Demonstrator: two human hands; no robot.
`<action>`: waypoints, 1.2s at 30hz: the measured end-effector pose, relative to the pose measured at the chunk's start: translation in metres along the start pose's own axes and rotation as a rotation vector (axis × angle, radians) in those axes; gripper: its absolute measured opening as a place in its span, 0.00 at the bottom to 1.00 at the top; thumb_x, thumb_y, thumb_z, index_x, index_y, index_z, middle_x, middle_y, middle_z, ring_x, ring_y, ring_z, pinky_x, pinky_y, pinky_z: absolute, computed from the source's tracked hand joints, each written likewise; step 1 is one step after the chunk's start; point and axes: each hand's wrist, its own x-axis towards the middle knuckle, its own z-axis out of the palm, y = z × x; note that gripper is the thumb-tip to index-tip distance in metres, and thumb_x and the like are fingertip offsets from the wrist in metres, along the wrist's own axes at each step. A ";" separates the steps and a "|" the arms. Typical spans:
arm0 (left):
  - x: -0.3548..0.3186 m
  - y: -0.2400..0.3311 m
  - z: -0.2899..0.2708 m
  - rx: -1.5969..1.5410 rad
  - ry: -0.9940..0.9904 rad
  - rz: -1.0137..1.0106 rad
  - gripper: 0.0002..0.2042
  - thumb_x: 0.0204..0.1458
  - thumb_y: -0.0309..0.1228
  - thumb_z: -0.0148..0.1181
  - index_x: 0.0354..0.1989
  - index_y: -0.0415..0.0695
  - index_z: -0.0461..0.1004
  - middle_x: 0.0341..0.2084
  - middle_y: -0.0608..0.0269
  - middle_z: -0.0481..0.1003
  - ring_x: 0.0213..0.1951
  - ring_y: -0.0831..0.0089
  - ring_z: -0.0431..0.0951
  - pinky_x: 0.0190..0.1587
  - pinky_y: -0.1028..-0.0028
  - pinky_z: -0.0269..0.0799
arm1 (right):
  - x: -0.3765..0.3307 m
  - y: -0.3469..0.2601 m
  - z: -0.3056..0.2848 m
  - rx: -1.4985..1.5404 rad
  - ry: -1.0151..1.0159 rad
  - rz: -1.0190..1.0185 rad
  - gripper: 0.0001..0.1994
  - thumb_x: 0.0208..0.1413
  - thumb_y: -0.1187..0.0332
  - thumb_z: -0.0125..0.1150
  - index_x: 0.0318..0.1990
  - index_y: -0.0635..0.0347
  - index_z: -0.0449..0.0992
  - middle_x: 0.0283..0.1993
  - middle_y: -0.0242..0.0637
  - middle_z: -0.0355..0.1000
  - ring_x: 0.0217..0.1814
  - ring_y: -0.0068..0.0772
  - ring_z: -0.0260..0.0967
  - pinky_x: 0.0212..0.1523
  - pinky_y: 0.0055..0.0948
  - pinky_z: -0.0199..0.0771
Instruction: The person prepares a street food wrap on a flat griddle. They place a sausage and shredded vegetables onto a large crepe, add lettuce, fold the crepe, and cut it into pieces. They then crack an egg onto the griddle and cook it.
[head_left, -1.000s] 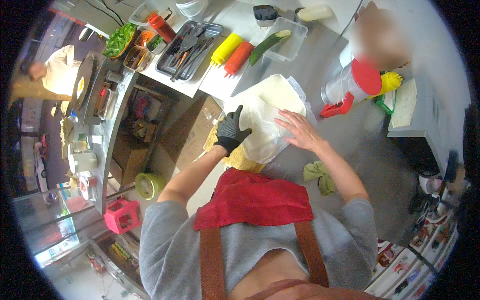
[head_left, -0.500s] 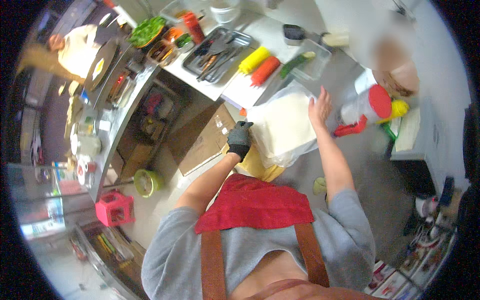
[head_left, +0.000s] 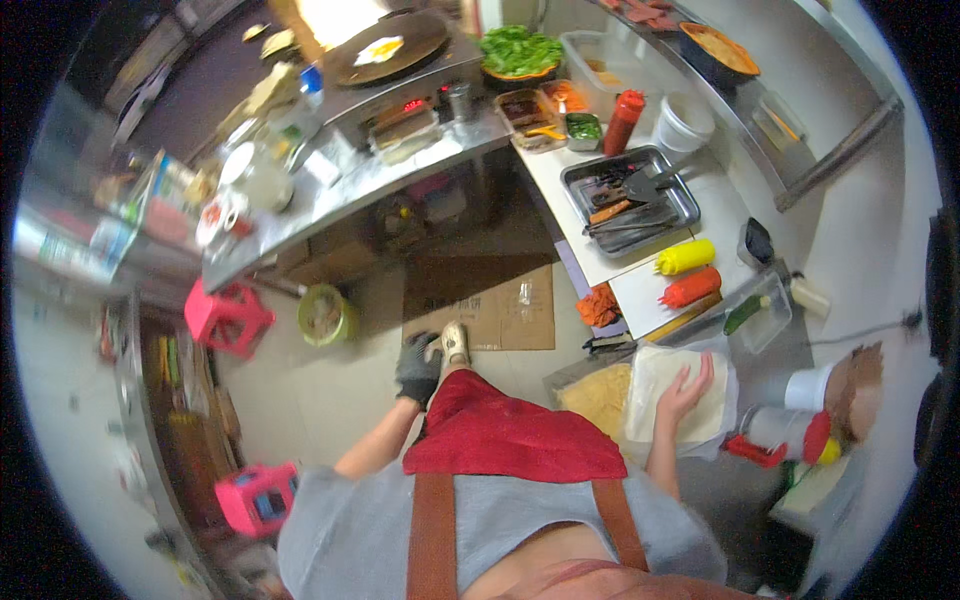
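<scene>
My right hand (head_left: 686,392), bare, has its fingers stretched out and rests on or just over a pale square sheet (head_left: 650,415) in clear plastic. Beside the sheet, nearer my apron, spreads a yellowish crumbly-looking layer (head_left: 598,398). My left hand (head_left: 417,368), in a dark grey glove, hangs over the floor beside my shoe (head_left: 455,343). Its fingers are loosely bent with the thumb apart, and nothing shows in them. Ahead, on a round griddle (head_left: 425,40), lies a fried egg (head_left: 379,50).
A metal tray (head_left: 655,235) of utensils stands on the white counter. Next to it lie a yellow squeeze bottle (head_left: 686,257) and a red one (head_left: 692,288). Lettuce (head_left: 520,50) fills a bowl. A green bin (head_left: 327,315), pink stool (head_left: 228,318) and flattened cardboard (head_left: 500,300) are on the floor.
My view has turned left, toward the griddle. My left hand has moved off the sheet's edge and away to the left. The right hand stays at the sheet.
</scene>
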 end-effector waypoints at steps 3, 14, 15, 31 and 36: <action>0.037 -0.037 -0.038 -0.006 0.011 -0.181 0.15 0.42 0.30 0.56 0.41 0.43 0.71 0.43 0.52 0.68 0.47 0.56 0.67 0.50 0.66 0.62 | 0.037 -0.053 0.072 0.117 -0.091 0.026 0.16 0.53 0.71 0.49 0.49 0.65 0.65 0.53 0.45 0.61 0.56 0.45 0.56 0.57 0.38 0.53; 0.250 -0.119 -0.137 -0.040 0.021 -0.040 0.17 0.44 0.27 0.55 0.45 0.38 0.67 0.48 0.50 0.65 0.51 0.57 0.63 0.54 0.65 0.57 | 0.137 -0.064 0.331 -0.122 -0.149 0.533 0.12 0.49 0.64 0.53 0.39 0.60 0.72 0.40 0.45 0.71 0.43 0.46 0.68 0.44 0.37 0.66; 0.266 -0.118 -0.139 -0.026 0.009 -0.024 0.17 0.45 0.27 0.55 0.45 0.38 0.67 0.47 0.50 0.65 0.51 0.57 0.63 0.54 0.65 0.57 | 0.146 -0.061 0.342 -0.144 -0.164 0.602 0.14 0.49 0.62 0.53 0.40 0.60 0.72 0.41 0.46 0.71 0.44 0.46 0.68 0.45 0.37 0.67; 0.480 -0.080 -0.115 -0.284 -0.084 0.038 0.11 0.47 0.28 0.55 0.41 0.44 0.72 0.36 0.56 0.73 0.40 0.62 0.74 0.43 0.69 0.69 | 0.206 -0.024 0.430 -0.017 0.063 1.415 0.23 0.47 0.55 0.53 0.42 0.68 0.71 0.48 0.52 0.67 0.47 0.50 0.65 0.45 0.39 0.65; 0.545 -0.044 -0.124 -0.209 -0.180 0.125 0.11 0.46 0.30 0.58 0.40 0.46 0.73 0.35 0.59 0.75 0.38 0.63 0.75 0.40 0.70 0.70 | 0.174 -0.146 0.456 0.315 0.112 1.174 0.27 0.50 0.67 0.50 0.57 0.66 0.52 0.46 0.46 0.65 0.40 0.36 0.66 0.35 0.33 0.68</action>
